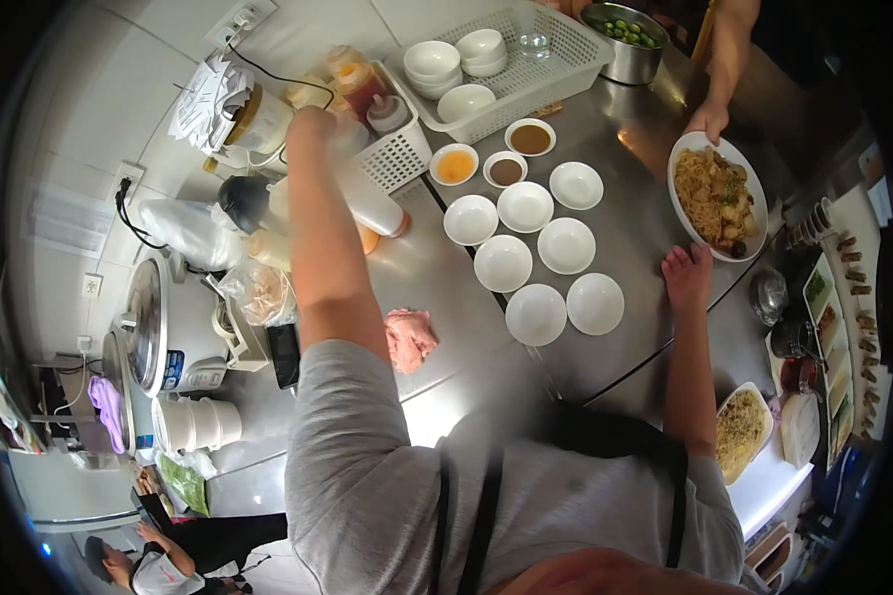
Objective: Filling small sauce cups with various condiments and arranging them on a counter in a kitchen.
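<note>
My left hand (313,123) reaches in among squeeze bottles at the back left; its fingers are hidden. A pale bottle with an orange end (374,202) lies tilted beside my left forearm. My right hand (688,276) is open, fingers apart and slightly bent, with one digit at the near rim of a white oval plate (677,188). On that plate is a heap of fried noodles (714,188). Another person's hand (708,119) holds the plate's far edge. Several white bowls (536,314) stand on the steel counter between my arms.
Three small bowls of sauce (455,165) sit behind the white bowls. Farther back are a white basket (575,61) of stacked bowls and a steel pot (633,59) with green vegetables. Pink cloth (408,339) lies near my left arm. A fried rice tray (744,432) is at right.
</note>
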Demonstrator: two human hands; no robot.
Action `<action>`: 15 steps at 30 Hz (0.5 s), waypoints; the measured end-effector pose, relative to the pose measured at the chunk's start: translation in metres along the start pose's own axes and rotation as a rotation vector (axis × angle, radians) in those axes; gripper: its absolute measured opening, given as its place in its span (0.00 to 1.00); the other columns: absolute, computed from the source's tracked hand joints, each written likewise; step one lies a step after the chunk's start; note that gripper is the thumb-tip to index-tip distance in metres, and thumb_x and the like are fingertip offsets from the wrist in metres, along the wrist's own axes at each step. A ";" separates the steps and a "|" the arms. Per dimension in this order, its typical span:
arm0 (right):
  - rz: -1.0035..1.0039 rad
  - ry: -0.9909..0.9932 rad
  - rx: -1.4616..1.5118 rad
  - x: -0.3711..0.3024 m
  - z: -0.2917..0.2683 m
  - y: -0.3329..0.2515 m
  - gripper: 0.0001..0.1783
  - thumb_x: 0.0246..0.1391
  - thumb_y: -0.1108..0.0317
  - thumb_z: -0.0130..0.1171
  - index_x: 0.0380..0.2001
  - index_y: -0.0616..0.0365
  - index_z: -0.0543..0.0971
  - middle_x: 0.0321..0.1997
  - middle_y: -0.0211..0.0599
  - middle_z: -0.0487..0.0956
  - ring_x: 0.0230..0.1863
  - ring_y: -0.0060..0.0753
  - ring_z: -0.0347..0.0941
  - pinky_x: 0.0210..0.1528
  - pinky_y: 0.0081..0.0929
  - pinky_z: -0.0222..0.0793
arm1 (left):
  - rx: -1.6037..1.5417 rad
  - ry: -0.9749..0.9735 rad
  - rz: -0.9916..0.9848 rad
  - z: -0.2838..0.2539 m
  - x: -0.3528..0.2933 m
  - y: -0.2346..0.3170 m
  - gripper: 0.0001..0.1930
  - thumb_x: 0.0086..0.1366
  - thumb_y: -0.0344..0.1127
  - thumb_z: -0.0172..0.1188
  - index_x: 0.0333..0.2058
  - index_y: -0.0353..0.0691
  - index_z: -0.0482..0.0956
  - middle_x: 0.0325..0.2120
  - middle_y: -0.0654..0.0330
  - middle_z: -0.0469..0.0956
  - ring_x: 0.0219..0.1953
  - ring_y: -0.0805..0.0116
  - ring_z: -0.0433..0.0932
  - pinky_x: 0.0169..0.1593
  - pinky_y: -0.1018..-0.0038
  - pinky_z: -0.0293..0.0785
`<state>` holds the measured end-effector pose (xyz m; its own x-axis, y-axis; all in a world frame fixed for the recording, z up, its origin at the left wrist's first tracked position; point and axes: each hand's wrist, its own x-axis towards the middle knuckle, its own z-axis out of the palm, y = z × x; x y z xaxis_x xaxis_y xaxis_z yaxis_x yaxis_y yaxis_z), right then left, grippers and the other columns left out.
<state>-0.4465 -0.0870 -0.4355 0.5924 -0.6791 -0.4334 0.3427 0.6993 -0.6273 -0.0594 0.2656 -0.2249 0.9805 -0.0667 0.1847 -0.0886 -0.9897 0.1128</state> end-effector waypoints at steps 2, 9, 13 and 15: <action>0.003 -0.029 -0.012 -0.004 -0.002 0.001 0.17 0.48 0.51 0.45 0.33 0.52 0.61 0.25 0.36 0.69 0.25 0.30 0.66 0.29 0.26 0.65 | 0.340 -0.246 0.220 0.014 0.030 -0.028 0.13 0.42 0.35 0.50 0.26 0.31 0.75 0.26 0.47 0.74 0.31 0.54 0.73 0.36 0.70 0.68; -0.045 -0.052 -0.107 -0.006 -0.007 0.003 0.19 0.49 0.54 0.44 0.42 0.49 0.62 0.24 0.34 0.69 0.23 0.27 0.65 0.25 0.23 0.64 | 0.129 -0.463 0.042 -0.020 0.016 -0.005 0.10 0.42 0.33 0.51 0.18 0.30 0.72 0.18 0.46 0.73 0.18 0.64 0.74 0.23 0.72 0.69; -0.067 -0.080 -0.197 -0.010 -0.003 0.008 0.21 0.49 0.53 0.44 0.45 0.49 0.62 0.24 0.33 0.69 0.23 0.25 0.65 0.25 0.22 0.64 | -0.220 -0.206 -0.076 -0.034 0.060 -0.036 0.13 0.44 0.37 0.52 0.21 0.28 0.70 0.16 0.47 0.72 0.14 0.66 0.72 0.20 0.75 0.69; -0.084 -0.073 -0.224 -0.012 -0.003 0.007 0.21 0.49 0.53 0.44 0.45 0.49 0.61 0.24 0.33 0.69 0.23 0.25 0.65 0.25 0.22 0.64 | 0.001 0.031 -0.038 -0.015 0.087 -0.039 0.17 0.47 0.42 0.51 0.27 0.30 0.71 0.20 0.50 0.74 0.15 0.64 0.72 0.22 0.75 0.69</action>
<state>-0.4534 -0.0747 -0.4371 0.6227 -0.7092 -0.3305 0.2277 0.5684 -0.7906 0.0263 0.3000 -0.1987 0.9773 -0.0249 0.2103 -0.0509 -0.9916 0.1189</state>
